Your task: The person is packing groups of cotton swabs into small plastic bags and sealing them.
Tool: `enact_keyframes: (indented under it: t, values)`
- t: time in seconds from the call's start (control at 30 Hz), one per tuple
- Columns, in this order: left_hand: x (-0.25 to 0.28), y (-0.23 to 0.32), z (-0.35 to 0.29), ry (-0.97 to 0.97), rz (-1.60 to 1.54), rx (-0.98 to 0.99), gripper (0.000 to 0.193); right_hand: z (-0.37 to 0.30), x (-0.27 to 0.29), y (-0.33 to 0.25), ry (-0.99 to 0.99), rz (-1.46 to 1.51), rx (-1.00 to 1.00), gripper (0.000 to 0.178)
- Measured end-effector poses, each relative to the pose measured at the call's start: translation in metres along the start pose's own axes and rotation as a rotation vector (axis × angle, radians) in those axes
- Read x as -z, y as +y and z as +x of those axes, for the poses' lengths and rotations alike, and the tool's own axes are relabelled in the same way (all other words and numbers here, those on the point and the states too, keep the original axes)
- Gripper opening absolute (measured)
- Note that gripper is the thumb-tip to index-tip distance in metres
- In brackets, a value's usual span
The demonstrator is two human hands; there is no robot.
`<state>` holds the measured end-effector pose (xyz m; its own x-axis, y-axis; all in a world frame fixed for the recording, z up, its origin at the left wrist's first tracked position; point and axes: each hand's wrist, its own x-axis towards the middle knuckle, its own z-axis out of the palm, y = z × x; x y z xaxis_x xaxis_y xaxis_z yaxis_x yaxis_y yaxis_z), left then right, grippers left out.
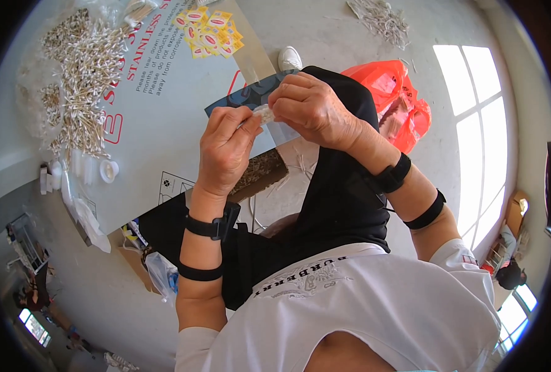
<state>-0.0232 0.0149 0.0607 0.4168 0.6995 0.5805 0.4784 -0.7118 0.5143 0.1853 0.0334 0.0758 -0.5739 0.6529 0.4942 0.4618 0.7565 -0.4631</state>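
My left hand [226, 146] and my right hand [313, 108] are raised close together over the table's edge. Their fingers pinch a small clear plastic packet [264, 115] from both sides. Whitish contents show through the packet; they look like cotton swab tips, though the fingers hide most of them. On the table's far left lies a big heap of cotton swabs [92, 71], partly on clear plastic film. A cluster of yellow-and-white printed cards [210, 34] is spread at the far side. Behind my hands sits a dark blue translucent piece [244, 96].
The grey-filmed table [145, 130] has small white containers [108, 170] at its left edge. Under my hands stands an open cardboard box [263, 175] of thin sticks. A red plastic bag [390, 99] rests to the right. Scraps [381, 22] litter the floor ahead.
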Motion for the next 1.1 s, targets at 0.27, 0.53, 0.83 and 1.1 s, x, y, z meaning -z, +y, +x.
enact_keyframes:
  t: [0.27,0.53,0.83,1.1]
  values:
    - [-0.003,0.007,0.004,0.029,-0.014,0.04,0.02,0.002,0.0,-0.003,-0.001,0.08,-0.048,0.021]
    - [-0.001,0.007,0.007,-0.058,0.028,-0.015,0.02,-0.003,0.001,-0.004,-0.089,0.113,-0.124,0.023]
    - [0.002,-0.002,0.017,-0.04,-0.002,0.019,0.024,0.005,-0.005,-0.001,0.013,-0.003,-0.011,0.022]
    - [-0.005,0.004,0.018,-0.118,0.179,0.01,0.011,0.005,-0.01,-0.001,-0.013,-0.11,0.019,0.018]
